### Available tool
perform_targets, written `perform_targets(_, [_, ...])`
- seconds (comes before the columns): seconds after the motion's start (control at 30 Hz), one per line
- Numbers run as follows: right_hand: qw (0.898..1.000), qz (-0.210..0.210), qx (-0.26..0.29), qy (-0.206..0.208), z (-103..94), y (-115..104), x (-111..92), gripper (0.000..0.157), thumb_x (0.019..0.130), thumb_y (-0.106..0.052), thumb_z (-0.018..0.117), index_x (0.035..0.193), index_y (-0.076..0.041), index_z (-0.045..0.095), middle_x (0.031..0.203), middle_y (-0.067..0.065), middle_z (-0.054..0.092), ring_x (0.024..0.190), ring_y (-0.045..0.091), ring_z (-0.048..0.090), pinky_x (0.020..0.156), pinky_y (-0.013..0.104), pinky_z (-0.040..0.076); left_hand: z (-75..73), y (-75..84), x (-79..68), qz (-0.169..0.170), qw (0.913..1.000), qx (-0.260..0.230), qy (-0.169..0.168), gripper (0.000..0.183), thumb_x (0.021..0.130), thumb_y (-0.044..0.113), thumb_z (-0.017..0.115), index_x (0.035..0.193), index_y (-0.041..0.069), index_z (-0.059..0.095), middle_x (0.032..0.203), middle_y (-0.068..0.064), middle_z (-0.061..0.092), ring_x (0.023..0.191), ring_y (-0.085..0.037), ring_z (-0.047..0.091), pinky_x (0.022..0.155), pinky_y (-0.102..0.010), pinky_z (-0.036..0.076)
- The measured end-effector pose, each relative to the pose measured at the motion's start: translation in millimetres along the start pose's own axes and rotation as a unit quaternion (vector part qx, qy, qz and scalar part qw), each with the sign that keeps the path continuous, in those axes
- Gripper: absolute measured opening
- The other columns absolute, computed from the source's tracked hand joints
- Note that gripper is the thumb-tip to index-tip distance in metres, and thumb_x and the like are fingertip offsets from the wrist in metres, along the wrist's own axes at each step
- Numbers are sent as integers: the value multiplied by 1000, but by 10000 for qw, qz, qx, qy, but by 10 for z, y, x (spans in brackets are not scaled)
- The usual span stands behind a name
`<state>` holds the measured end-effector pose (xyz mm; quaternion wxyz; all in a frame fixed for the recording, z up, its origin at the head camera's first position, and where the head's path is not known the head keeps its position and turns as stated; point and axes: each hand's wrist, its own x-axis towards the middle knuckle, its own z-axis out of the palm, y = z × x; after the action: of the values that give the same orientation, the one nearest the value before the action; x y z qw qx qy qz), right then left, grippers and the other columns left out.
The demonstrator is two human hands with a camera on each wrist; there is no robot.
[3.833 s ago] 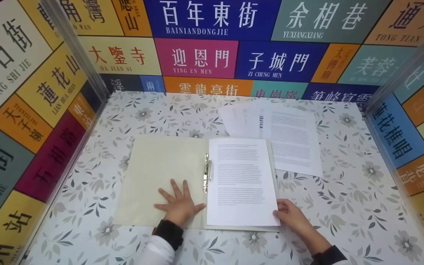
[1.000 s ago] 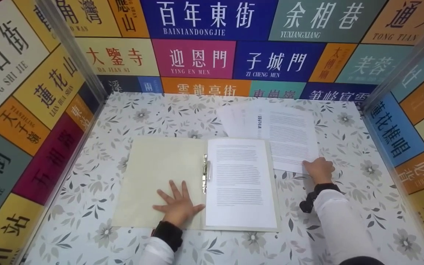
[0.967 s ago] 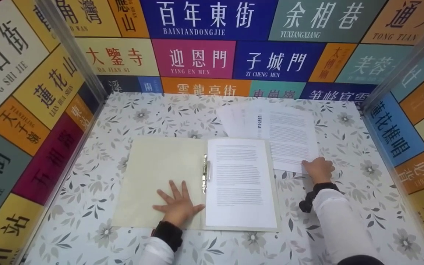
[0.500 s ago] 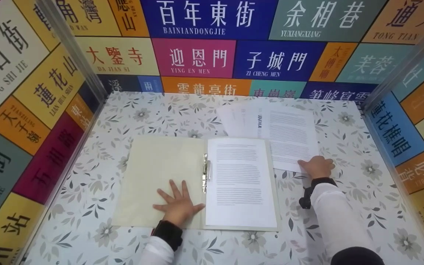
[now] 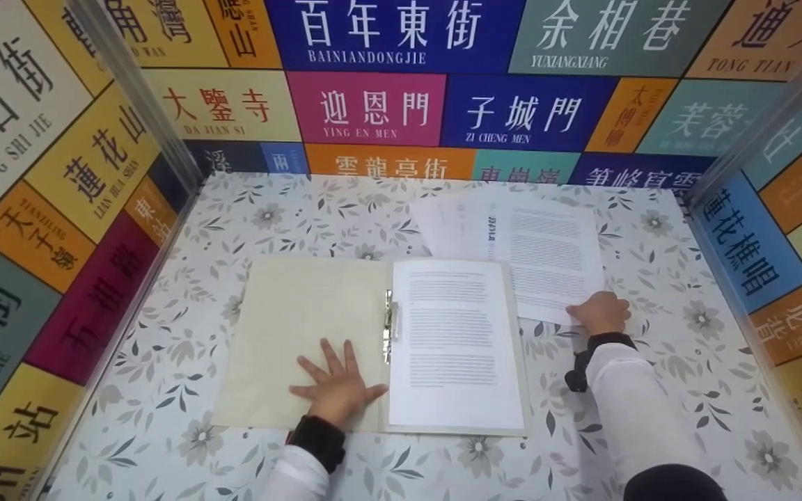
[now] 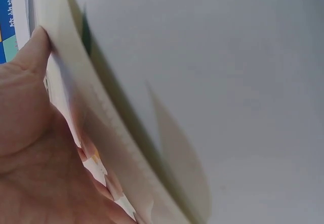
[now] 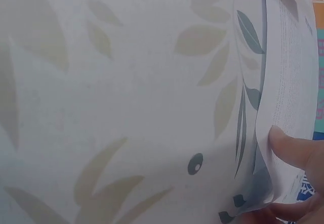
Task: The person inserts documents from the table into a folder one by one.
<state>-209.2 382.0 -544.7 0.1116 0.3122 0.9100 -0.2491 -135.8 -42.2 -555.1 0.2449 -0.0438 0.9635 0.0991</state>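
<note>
A cream file folder (image 5: 303,306) lies spread on the table, with a metal clip (image 5: 388,327) along its spine. On its right side sits a printed page (image 5: 453,348). My left hand (image 5: 338,393) rests on the left cover with fingers spread; the left wrist view shows the palm and thumb (image 6: 38,52) by the folder. Behind and right of the folder, my right hand (image 5: 599,313) pinches the lower right corner of a loose printed sheet (image 5: 547,257). In the right wrist view, the thumb (image 7: 291,148) lies on top of that sheet and fingers are beneath its curled corner.
More loose papers (image 5: 446,219) fan out to the left of the pinched sheet, partly under it. The folder's right edge overlaps these papers. Panels with street-name signs (image 5: 394,108) enclose the flower-patterned table (image 5: 199,348) at the back and both sides.
My right hand has left the folder's lower right edge and gone up and right to the loose sheet's corner. During the last second it shifted only slightly. The left hand has stayed put.
</note>
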Motion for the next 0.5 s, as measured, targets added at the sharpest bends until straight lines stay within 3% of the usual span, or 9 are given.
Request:
perform_targets(0.27, [9986, -4, 520, -14, 19, 87, 34, 76, 86, -27, 66, 133, 22, 33, 130, 43, 35, 121, 52, 35, 102, 60, 37, -10, 0, 6, -20, 10000, -21, 3, 113, 75, 75, 59, 157, 16, 8, 159, -26, -10, 135, -66, -6, 94, -86, 12])
perform_targets(0.5, [9933, -544, 943, 390, 57, 134, 48, 73, 82, -15, 70, 130, 26, 34, 126, 44, 41, 118, 55, 41, 102, 59, 37, -11, 6, -2, -36, 10000, -4, -29, 111, 76, 75, 58, 157, 16, 9, 160, -26, -9, 135, -66, -6, 94, -86, 14])
